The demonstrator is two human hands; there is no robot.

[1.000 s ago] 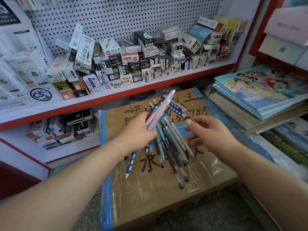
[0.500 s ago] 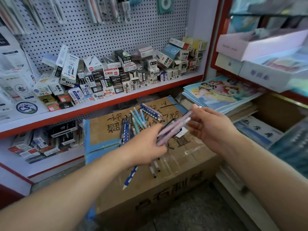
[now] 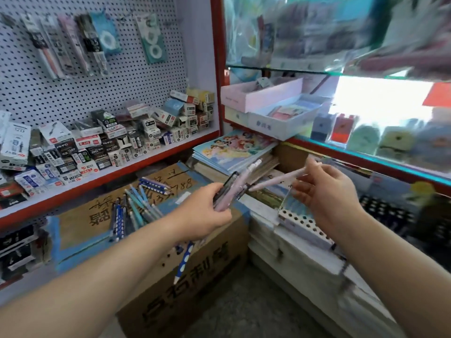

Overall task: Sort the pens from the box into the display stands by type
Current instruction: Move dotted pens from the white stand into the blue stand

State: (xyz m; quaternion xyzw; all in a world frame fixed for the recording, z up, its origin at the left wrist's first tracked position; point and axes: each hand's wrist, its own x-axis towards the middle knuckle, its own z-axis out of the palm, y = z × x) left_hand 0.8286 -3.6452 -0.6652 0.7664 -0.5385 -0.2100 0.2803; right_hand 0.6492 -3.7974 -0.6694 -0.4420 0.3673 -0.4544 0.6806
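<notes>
**Pink pens, one at a time**

Left hand (image 3: 207, 211) at frame centre, grip clamped on a bundle of pale pink plastic pens (image 3: 234, 189); right hand (image 3: 327, 193) pinching a single pink pen (image 3: 278, 179) (drawn clear). Best kept level, lowered into the perforated white display stand (image 3: 302, 224) below.

A bundle of pale pink and black pens (image 3: 234, 185) is gripped, tips angled up-right. One pink pen (image 3: 275, 181) is pinched separately, nearly level. Blue and teal pens (image 3: 136, 206) are strewn on the cardboard box (image 3: 185, 284) top, toward its rear edge. A perforated display stand (image 3: 305, 225) lies right of the box.
</notes>
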